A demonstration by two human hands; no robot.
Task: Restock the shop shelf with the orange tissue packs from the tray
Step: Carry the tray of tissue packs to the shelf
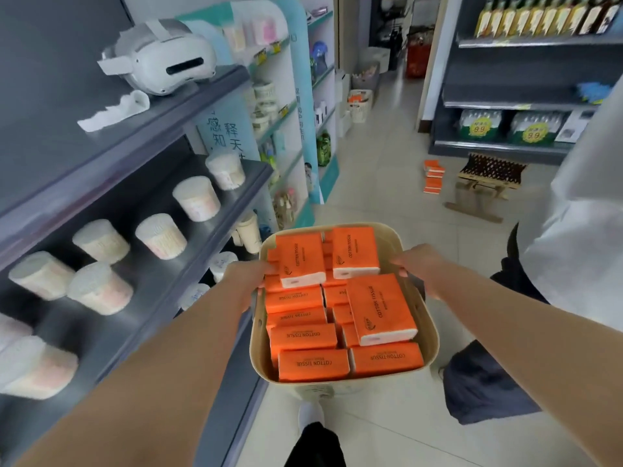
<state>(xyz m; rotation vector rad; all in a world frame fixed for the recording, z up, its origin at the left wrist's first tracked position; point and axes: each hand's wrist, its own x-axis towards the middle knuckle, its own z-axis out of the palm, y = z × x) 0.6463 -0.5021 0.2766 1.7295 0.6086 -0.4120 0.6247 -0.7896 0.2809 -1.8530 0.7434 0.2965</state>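
Observation:
A beige tray (425,315) full of several orange tissue packs (379,308) is held in the air in front of me, above the tiled floor. My left hand (247,281) grips the tray's left rim, its fingers curled over the edge next to a pack. My right hand (416,267) grips the right rim. The grey shop shelf (161,291) runs along my left side, its boards holding tubs of cotton swabs.
A white headset (161,57) and a crumpled cloth lie on the upper shelf board. A few orange packs (434,176) lie on the floor ahead, next to a cardboard box (488,180). Another person (573,203) in a white top stands close at my right. Further shelving lines the aisle.

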